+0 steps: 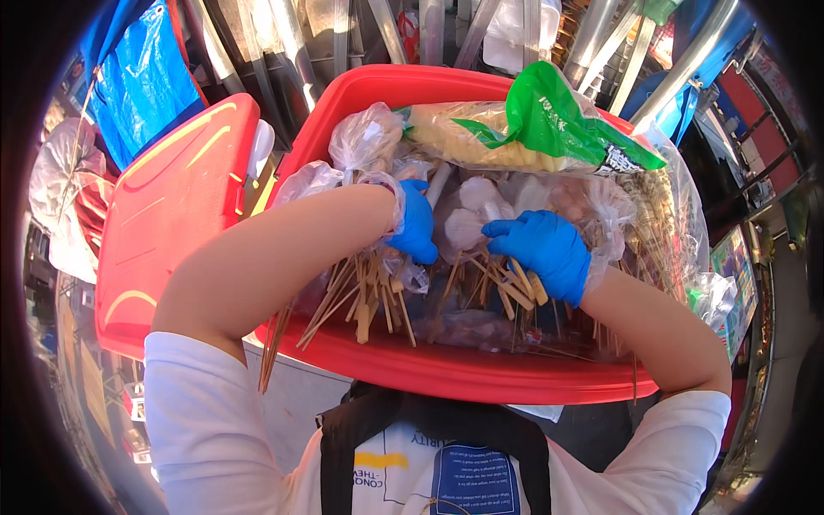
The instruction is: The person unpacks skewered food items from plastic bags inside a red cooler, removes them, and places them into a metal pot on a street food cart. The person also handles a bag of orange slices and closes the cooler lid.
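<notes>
In a red plastic tub [450, 380] lie several clear plastic bags of skewered food, their wooden sticks [364, 290] pointing toward me. My left hand [415, 222], in a blue disposable glove, reaches down among the bags left of centre. What its fingers touch is hidden. My right hand [541, 254], gloved the same way, rests over thick sticks [515, 286], its fingertips against a bag of pale round pieces [467, 228]. I cannot tell whether it grips them. Across the tub's far side lies a green and clear food bag [476, 132] with yellowish contents.
The red lid [174, 219] leans at the tub's left, by a blue tarpaulin bag [148, 77]. Metal poles [431, 32] stand behind the tub. At its right end, thin skewers [653, 225] fill another clear bag. Loose sticks [273, 351] overhang the near left rim.
</notes>
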### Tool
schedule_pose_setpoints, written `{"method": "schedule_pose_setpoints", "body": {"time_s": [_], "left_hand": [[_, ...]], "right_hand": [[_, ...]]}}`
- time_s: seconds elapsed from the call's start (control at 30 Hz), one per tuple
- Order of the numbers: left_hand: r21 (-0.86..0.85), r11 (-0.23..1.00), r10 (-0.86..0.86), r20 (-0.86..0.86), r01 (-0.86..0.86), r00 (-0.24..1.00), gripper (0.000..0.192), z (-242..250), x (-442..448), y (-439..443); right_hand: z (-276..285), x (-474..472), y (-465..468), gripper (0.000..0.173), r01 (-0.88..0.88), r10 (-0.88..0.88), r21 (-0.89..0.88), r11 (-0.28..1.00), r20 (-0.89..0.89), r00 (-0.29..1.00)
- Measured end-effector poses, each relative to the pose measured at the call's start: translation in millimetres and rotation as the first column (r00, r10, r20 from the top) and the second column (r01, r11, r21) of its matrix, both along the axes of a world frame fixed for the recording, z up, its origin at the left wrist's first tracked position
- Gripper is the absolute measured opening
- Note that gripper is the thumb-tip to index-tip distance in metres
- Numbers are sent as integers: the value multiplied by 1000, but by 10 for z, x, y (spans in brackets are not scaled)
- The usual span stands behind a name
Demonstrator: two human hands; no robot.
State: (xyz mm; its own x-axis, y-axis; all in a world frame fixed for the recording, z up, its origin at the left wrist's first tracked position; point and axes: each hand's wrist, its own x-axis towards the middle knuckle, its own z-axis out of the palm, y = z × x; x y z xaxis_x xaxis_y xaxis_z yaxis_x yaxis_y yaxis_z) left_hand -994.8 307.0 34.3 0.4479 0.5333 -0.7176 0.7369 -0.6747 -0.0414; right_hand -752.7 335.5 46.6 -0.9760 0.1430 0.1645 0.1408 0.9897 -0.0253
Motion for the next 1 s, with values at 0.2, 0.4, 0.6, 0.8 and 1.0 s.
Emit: {"method": "schedule_pose_setpoints", "body": {"time_s": [0.2, 0.4, 0.6, 0.8, 1.0], "left_hand": [[-72, 902, 432, 104, -427, 896, 72, 142, 395, 41], [139, 763, 457, 574, -631, 680, 83, 187, 538, -89], [594, 655, -246, 752, -466, 612, 69, 181, 685, -63], [482, 732, -148, 802, -481, 578, 24, 152, 607, 78], [507, 768, -247, 799, -392, 548, 34, 110, 815, -6]], "right_hand": [[510, 259, -2, 21, 82, -289, -581, 810, -273, 917], [484, 294, 67, 20, 43, -389, -712, 701, -332, 859], [563, 303, 137, 16, 73, -692, -942, 327, -186, 698], [283, 546, -155, 14, -164, -380, -892, 421, -338, 861], [339, 636, -575, 23, 25, -35, -334, 942, -22, 999]]}}
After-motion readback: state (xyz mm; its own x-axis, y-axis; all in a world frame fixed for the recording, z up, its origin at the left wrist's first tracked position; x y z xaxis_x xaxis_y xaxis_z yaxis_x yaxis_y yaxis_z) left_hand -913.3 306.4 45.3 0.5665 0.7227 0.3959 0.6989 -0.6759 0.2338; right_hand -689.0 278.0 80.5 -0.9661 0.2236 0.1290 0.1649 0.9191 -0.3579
